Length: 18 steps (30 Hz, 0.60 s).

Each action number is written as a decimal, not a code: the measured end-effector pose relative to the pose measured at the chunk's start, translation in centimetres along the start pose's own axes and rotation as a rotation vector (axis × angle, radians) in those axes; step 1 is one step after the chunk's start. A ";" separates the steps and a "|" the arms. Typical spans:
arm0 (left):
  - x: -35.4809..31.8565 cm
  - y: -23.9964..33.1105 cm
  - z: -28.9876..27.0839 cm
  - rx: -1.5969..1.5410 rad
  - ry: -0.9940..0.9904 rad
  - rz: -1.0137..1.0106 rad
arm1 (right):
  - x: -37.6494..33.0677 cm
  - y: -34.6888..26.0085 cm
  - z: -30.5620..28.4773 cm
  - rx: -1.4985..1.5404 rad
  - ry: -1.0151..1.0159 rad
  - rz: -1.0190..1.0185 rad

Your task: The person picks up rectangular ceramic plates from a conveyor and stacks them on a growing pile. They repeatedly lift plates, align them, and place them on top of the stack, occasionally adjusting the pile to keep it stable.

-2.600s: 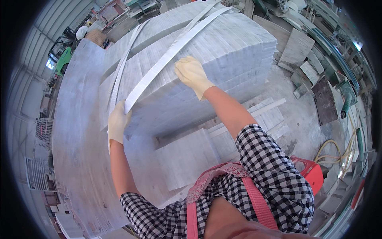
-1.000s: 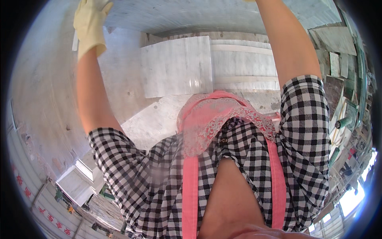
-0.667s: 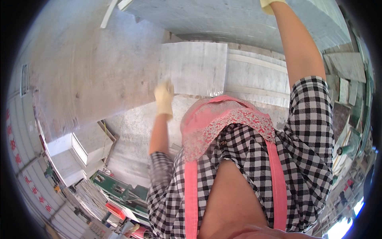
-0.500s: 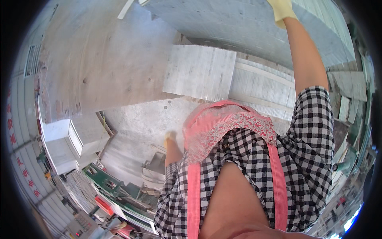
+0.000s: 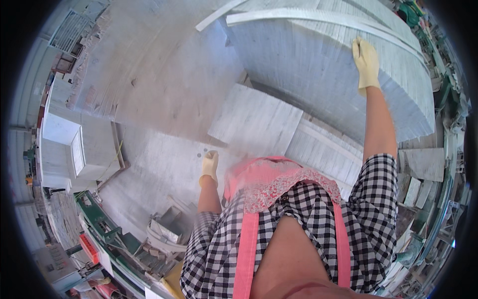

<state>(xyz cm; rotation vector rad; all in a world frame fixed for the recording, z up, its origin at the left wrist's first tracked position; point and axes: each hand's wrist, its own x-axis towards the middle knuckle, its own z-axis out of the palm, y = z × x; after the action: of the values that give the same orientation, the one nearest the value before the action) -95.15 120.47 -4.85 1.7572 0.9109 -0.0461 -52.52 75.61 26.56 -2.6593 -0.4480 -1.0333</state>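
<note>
My right hand (image 5: 367,62), in a cream glove, is stretched out to the upper edge of a tall stack of grey-white boards (image 5: 303,60). Its fingers are curled together there; whether a board's edge is between them is hidden. Two pale strips lie by the stack's top: a long strip (image 5: 318,19) across it, and a shorter strip (image 5: 219,15) at its left corner. My left hand (image 5: 210,165), gloved alike, hangs over the floor left of my pink apron (image 5: 264,179). Its fingers are loosely curled, and nothing shows in them.
In front of me stands a lower board stack (image 5: 259,117), with more boards (image 5: 326,144) to its right. A large brownish sheet surface (image 5: 144,79) fills the far left. Pale box-shaped stacks (image 5: 99,149) and green machine frames (image 5: 97,214) stand at left. Loose boards (image 5: 423,164) lie at right.
The view has turned and tilted, bringing the top of the tall stack and its strips into sight. My right hand now shows whole at the stack's edge. My left hand appears higher in the picture.
</note>
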 end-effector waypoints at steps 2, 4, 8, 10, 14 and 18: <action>0.4 3.1 0.3 0.013 0.007 0.041 | 0.2 0.0 -0.1 -0.035 -0.041 -0.018; 0.8 4.8 0.4 0.054 -0.024 0.041 | 0.4 -0.1 -0.4 -0.034 -0.049 -0.019; 1.4 3.5 0.3 0.170 -0.131 -0.046 | 0.5 -0.7 -1.3 0.022 -0.046 0.001; 1.8 1.3 0.3 0.180 -0.170 -0.065 | 0.5 -0.9 -1.6 0.021 -0.060 0.034; 2.2 -2.7 -0.3 0.218 -0.221 -0.093 | 0.3 -1.0 -1.7 0.034 -0.031 0.033; 2.2 -3.2 -1.1 0.108 -0.214 -0.170 | 0.1 -0.6 -1.4 0.018 0.108 -0.036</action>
<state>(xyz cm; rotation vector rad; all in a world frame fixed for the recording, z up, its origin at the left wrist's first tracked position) -95.86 122.90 -7.97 1.7313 0.9110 -0.3932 -53.55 75.75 27.65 -2.5733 -0.4821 -1.1711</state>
